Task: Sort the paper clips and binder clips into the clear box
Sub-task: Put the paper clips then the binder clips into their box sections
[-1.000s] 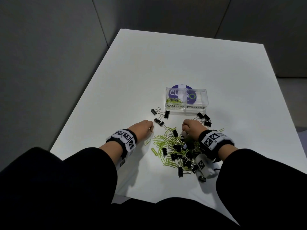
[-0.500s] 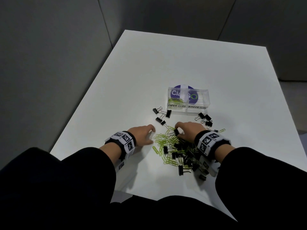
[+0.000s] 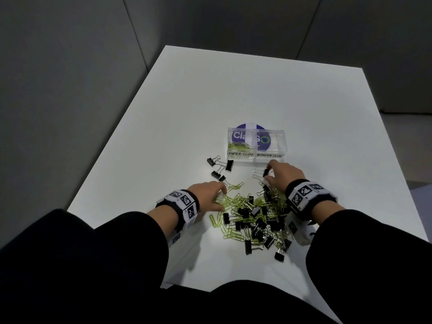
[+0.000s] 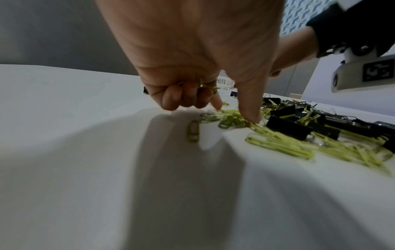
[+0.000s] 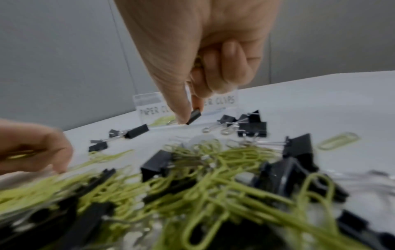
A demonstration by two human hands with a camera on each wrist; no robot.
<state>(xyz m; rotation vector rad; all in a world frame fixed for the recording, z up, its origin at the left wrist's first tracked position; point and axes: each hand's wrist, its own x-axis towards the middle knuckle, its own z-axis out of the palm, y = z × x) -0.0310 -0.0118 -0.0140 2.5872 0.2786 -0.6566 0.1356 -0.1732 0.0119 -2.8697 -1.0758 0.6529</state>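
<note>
Lifted forward off the heap since half a second ago, the right hand (image 3: 281,175) now pinches one black binder clip (image 3: 265,172) just short of the clear box (image 3: 256,146) on the white worktop (image 3: 257,94). Left hand (image 3: 207,195) grips green paper clips (image 4: 208,88), fingers curled. Small, stiff and light, clips likely handle best pinched by the body.

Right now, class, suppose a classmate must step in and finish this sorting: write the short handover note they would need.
Right hand: pinches one black binder clip, just short of the clear plastic two-compartment box.
Left hand: holds green paper clips in its curled fingers, thumb on the pile.
Done: some green clips lie in the PAPER CLIPS compartment; BINDER CLIPS looks empty.
Left: the mixed pile near the person, and stray black clips left of the box.
</note>
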